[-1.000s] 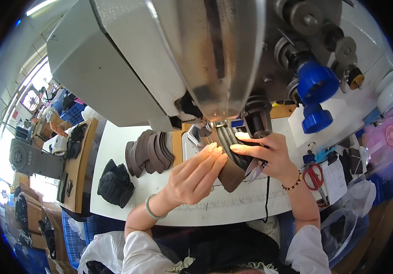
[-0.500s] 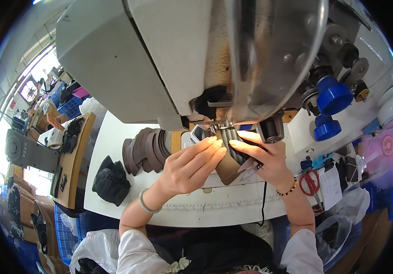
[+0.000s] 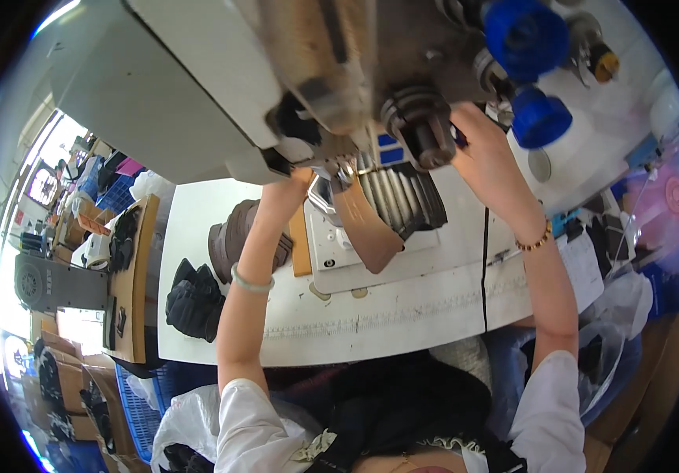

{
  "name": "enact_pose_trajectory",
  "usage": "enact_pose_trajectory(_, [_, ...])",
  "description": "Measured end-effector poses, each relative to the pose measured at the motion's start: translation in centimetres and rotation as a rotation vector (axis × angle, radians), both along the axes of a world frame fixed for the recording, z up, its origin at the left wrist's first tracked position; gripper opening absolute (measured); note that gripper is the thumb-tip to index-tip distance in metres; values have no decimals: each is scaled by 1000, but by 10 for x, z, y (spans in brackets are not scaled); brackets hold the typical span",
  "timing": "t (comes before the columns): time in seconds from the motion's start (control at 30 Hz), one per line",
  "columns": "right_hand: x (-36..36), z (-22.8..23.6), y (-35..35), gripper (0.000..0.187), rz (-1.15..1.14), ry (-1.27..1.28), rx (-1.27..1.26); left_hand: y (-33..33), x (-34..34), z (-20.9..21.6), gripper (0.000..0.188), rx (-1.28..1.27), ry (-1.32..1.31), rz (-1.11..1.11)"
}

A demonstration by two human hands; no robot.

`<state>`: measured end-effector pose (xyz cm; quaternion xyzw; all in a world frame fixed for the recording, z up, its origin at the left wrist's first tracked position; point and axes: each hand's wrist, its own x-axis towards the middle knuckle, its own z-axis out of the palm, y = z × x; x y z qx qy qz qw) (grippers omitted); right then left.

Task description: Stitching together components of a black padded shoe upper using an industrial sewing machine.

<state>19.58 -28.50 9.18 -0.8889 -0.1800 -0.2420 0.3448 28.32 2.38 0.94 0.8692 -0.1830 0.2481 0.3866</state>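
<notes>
My left hand [image 3: 288, 199] reaches up beside the sewing machine head [image 3: 189, 87], which hides its fingers. My right hand [image 3: 483, 154] is raised at the other side of the needle area, its fingertips behind machine parts. A small dark thing shows against its fingers; I cannot make out its kind. Between my hands, under the needle area, lie a smooth brown curved piece [image 3: 369, 232] and a ribbed grey and black padded piece [image 3: 402, 201]. Neither hand visibly touches the pieces.
A stack of brown curved pieces [image 3: 237, 240] and a black fabric bundle [image 3: 193, 299] lie left on the white table [image 3: 339, 331]. Blue knobs [image 3: 540, 117] jut out above right. A black cord [image 3: 486, 268] crosses the table. A plastic bag [image 3: 619, 315] hangs at right.
Both hands have left the ribbed and brown pieces and moved up, apart, beside the machine head. The small pointed blades under my right hand no longer show. The view has shifted.
</notes>
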Motion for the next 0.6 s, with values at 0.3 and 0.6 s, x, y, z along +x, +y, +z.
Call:
enact_pose_trajectory(0.3, [17,-2,7,24,-19,-616,-514,-22,59,-54,7,-218,95,-337])
enact_pose_trajectory(0.6, [22,-6,20,4,44,-660,-418,-37,38,-40,9,-738,307,-474])
